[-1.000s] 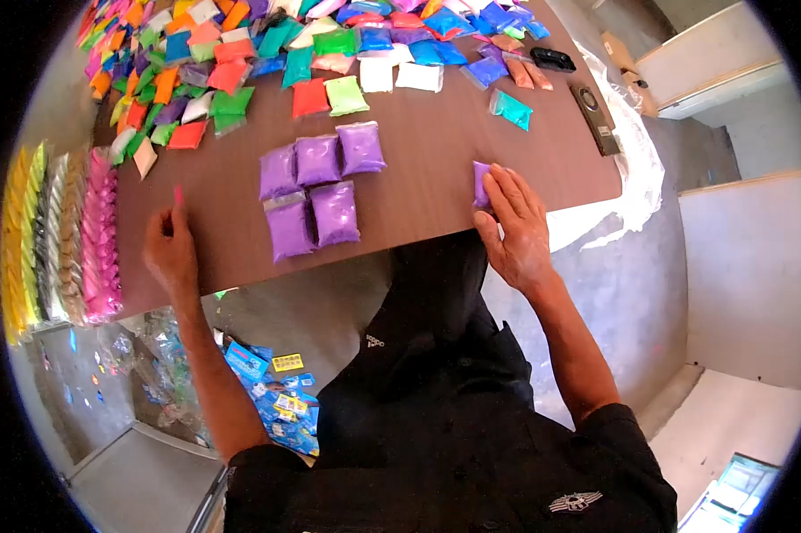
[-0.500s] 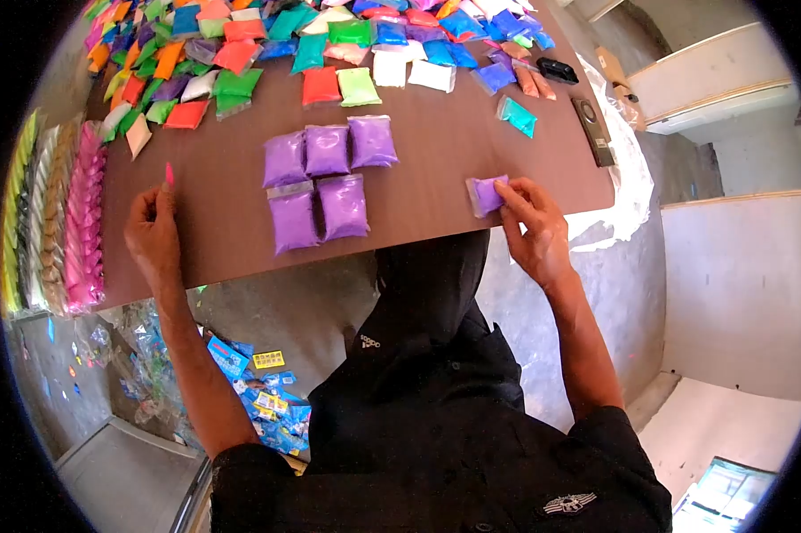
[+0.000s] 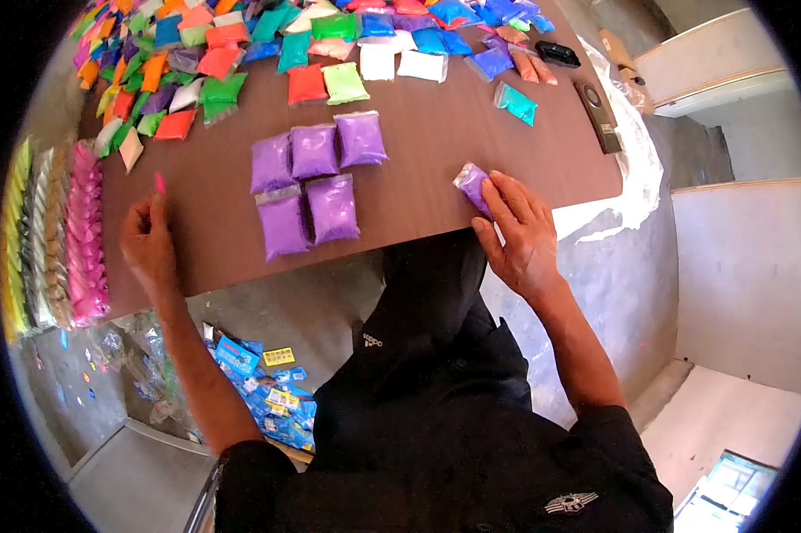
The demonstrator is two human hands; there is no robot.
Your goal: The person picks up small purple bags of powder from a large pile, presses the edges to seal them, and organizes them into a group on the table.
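Head view. A: Where's the purple packet [image 3: 470,182]?

B: Near edge of the table [image 3: 418,142], right side, lying skewed. Well apart from the five purple packets [image 3: 307,182] laid in two rows mid-table.

A: Right hand [image 3: 516,226]?

B: Fingers stretched flat over the packet's near end, thumb apart by the table edge. It's pressing on the packet, no pinch that I can see.

A: Left hand [image 3: 147,244]?

B: Closed on a pink sliver [image 3: 159,182], upright between thumb and fingertips, at the table's near left. Can't tell what the sliver is.

A: Handling?

B: My guess is light, soft and squashy, with slick film that slides easily on the wood. The fill would shift if squeezed mid-body. Best taken by a sealed end or corner, or pinched across the short side. The film could split under hard pressure.

A: Containers?

B: Every packet is a small clear plastic pouch, closed, filled with coloured stuff that looks like powder. Purple in these six. At the far end there's a loose spread of mixed packets [image 3: 241,53]: orange, green, blue, white, pink. One teal packet [image 3: 514,102] sits alone near a black device [image 3: 596,115]. Along the left edge, long packet strips [image 3: 85,231] lie side by side, pink, tan, yellow. Blue wrappers [image 3: 267,391] are on the floor below, contents unreadable.
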